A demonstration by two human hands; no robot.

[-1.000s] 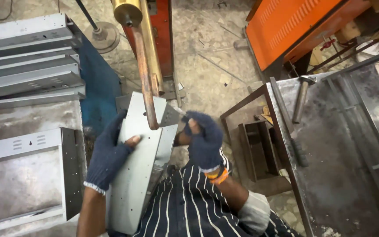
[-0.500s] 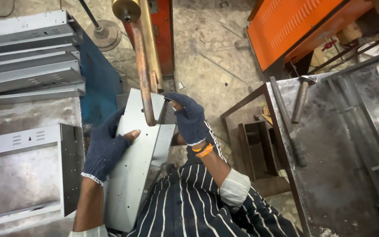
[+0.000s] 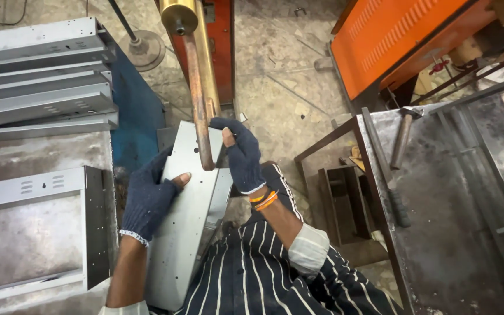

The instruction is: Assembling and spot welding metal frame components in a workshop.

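My left hand [image 3: 150, 198], in a dark blue knitted glove with the fingertips bare, lay spread flat on the face of a long grey sheet-metal panel [image 3: 185, 233] that ran from my lap up toward the machine. The fingers were apart and pressing down on the sheet rather than wrapped round it. My right hand [image 3: 241, 154], gloved the same way, was closed on the panel's upper right edge, thumb on top; the fingers underneath were hidden by the metal, so I could not see how far they reached. Orange bands sat on that wrist.

A copper rod [image 3: 198, 111] hung down from a brass head [image 3: 178, 16] and ended in a hooked tip over the upper part of the panel, between my two hands. Whether the tip touched the sheet I could not tell, and a lower arm, if there was one, lay behind the panel.

The near end of the panel was cut off by my striped shirt [image 3: 263, 274] and the picture's lower edge. To my left a stack of grey panels [image 3: 42, 76] ran out of the frame, and another bent panel [image 3: 36, 227] lay on a bench. To my right a hammer [image 3: 402, 140] rested on a steel table [image 3: 462, 233], its head partly lost against the frame
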